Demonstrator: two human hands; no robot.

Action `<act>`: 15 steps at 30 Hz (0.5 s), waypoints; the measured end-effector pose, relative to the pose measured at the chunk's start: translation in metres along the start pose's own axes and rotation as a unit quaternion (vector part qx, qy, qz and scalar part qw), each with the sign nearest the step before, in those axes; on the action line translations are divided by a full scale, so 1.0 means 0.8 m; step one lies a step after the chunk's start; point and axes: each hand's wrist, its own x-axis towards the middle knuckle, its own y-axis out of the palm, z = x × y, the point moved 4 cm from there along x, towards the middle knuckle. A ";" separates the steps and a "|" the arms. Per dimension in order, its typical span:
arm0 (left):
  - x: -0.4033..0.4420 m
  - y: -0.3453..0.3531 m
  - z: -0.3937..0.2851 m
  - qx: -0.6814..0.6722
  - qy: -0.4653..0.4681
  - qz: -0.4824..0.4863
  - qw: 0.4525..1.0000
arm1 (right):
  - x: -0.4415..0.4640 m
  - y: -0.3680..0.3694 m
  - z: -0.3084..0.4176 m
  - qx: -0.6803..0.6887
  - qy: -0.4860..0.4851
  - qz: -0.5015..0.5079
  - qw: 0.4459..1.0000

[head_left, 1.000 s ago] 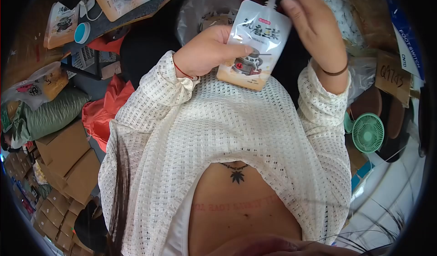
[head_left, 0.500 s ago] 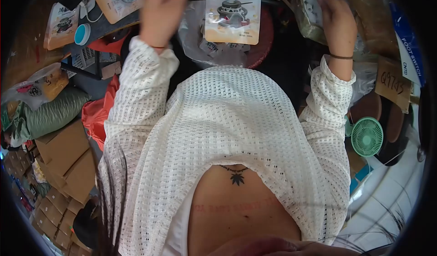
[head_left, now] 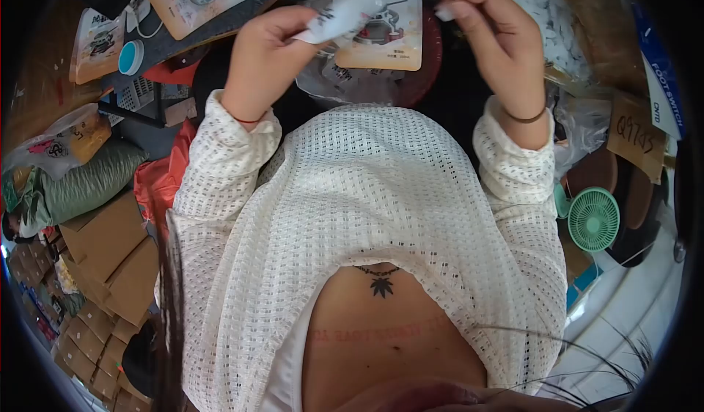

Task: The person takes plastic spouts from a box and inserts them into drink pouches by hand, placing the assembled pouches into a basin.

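At upper centre, the left hand (head_left: 268, 56) keeps a firm grip on a white pouch (head_left: 330, 27), tilted and motion-blurred, before a printed pouch (head_left: 389, 54). Apart to its right, the right hand (head_left: 506, 49) has a narrow grip on a small white piece (head_left: 444, 14), possibly a cap; blur prevents certainty.

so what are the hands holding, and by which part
The left hand grips a blurred white packet by one end; the right hand pinches a small white piece, by which part cannot be told.
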 end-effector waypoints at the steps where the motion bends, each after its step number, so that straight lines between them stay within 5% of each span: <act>1: 0.000 0.012 -0.003 0.027 0.008 0.005 1.000 | -0.001 0.010 0.001 0.078 0.002 -0.017 0.997; 3: 0.000 0.036 -0.010 0.008 -0.005 0.036 0.999 | -0.001 0.026 -0.001 0.273 0.122 -0.093 0.950; 9: -0.010 0.086 -0.023 -0.229 -0.143 0.151 0.951 | 0.012 0.006 0.020 -0.057 -0.009 -0.022 0.998; 13: -0.016 0.109 -0.017 -0.286 -0.196 0.194 0.918 | 0.008 -0.003 0.019 -0.084 -0.041 0.033 0.995; 15: -0.011 0.110 -0.013 -0.300 -0.210 0.199 0.909 | 0.008 -0.025 0.005 -0.241 -0.119 -0.099 0.958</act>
